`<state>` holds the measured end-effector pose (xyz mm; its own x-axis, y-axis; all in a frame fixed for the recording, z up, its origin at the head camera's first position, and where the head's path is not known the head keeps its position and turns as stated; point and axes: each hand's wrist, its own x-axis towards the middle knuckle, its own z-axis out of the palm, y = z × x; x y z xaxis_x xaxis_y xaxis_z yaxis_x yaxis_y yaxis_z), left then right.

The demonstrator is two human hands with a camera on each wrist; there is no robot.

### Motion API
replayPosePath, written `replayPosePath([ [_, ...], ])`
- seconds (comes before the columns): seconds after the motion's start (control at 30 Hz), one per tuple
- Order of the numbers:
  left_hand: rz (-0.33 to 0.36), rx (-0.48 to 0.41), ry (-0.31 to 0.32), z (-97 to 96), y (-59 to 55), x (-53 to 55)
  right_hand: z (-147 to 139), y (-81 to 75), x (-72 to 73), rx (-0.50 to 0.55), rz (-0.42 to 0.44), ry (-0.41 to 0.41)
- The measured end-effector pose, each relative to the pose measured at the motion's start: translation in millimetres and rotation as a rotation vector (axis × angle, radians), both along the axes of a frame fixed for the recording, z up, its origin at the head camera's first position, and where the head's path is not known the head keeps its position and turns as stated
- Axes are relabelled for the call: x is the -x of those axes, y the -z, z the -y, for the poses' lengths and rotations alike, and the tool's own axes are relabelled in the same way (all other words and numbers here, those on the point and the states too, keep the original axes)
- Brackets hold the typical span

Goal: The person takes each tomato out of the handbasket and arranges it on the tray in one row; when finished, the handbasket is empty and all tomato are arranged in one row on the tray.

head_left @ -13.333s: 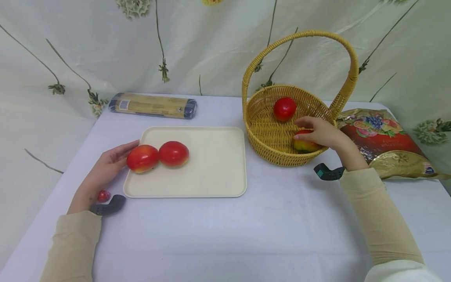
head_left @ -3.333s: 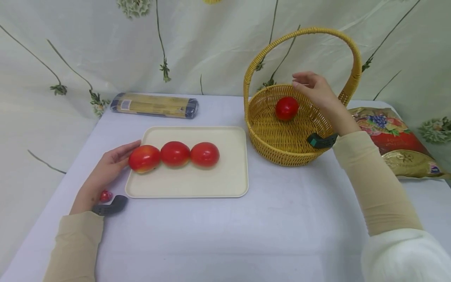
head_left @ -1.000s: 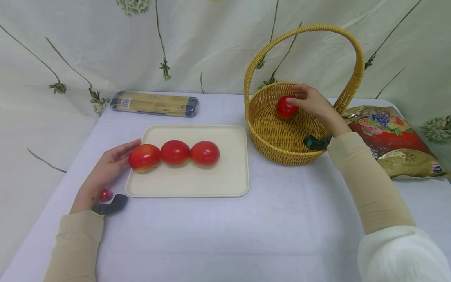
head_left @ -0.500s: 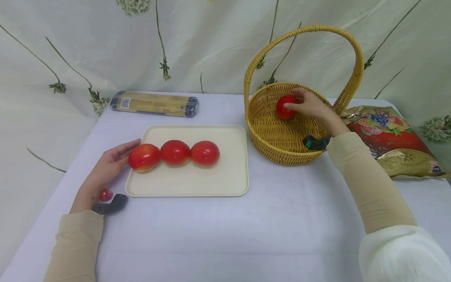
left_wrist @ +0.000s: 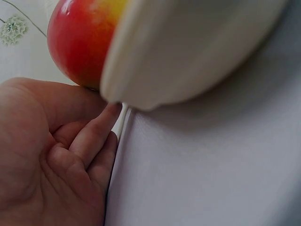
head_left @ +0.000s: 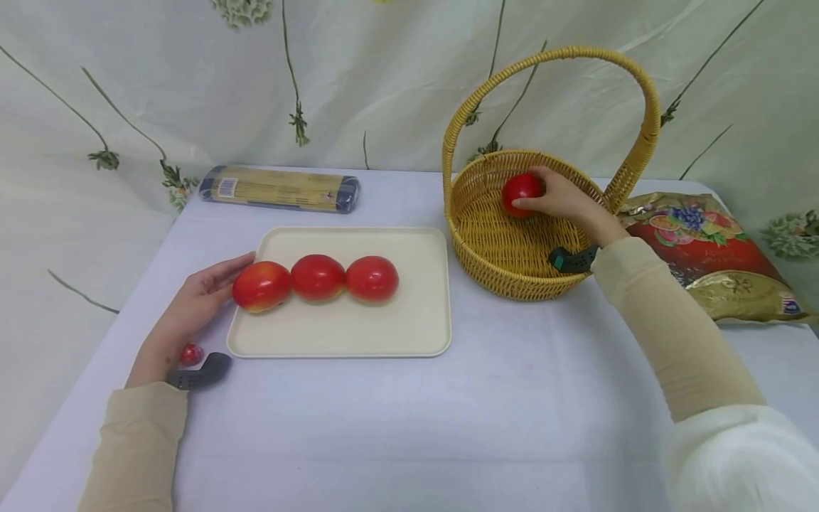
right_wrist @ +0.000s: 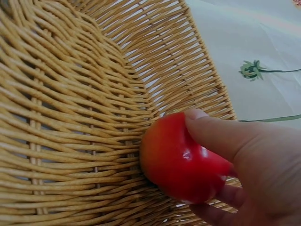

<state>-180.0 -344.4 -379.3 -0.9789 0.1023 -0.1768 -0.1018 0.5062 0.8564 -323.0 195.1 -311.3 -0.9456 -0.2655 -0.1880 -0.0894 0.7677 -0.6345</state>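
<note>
My right hand (head_left: pixel 563 195) reaches into the wicker basket (head_left: pixel 499 281) and grips a glossy red mango (head_left: pixel 520 193). In the right wrist view the thumb lies across the mango (right_wrist: pixel 181 157) while fingertips show on its far side; the fruit rests against the woven wall. At the left, my left hand (head_left: pixel 205 295) holds the left edge of a cream tray (head_left: pixel 339 338). The left wrist view has the thumb by the tray rim (left_wrist: pixel 115 70) and a fingertip under it. Three red mangoes lie in a row on the tray, the leftmost mango (head_left: pixel 261 286) beside that thumb.
Behind the tray lies a wrapped roll (head_left: pixel 281 188). A red and gold candy bag (head_left: pixel 716 256) sits right of the basket, under my right forearm's side. A small red wrapped candy (head_left: pixel 190 354) is by my left wrist. The tall basket handle (head_left: pixel 576 53) arches over the opening.
A mango left the basket and joined the tray row, making three. My right hand then came back over the basket, lowered, and closed around the mango left inside. The left hand stayed put.
</note>
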Motion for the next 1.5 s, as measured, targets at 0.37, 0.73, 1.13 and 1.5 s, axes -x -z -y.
replayPosePath([
  [0.37,-0.001,-0.007,-0.004,1.4,2.0,0.9,0.4,2.1,1.3,-0.037,-0.009,0.002],
  [0.73,-0.001,0.001,-0.001,2.1,2.1,0.8,1.3,3.6,1.5,-0.046,-0.023,0.009],
  [1.13,0.003,-0.003,-0.001,2.3,2.6,1.0,0.7,1.6,-0.7,0.001,-0.032,0.02],
  [1.5,0.026,-0.011,-0.003,1.6,0.5,0.2,2.7,-2.6,0.5,0.054,-0.068,0.061],
])
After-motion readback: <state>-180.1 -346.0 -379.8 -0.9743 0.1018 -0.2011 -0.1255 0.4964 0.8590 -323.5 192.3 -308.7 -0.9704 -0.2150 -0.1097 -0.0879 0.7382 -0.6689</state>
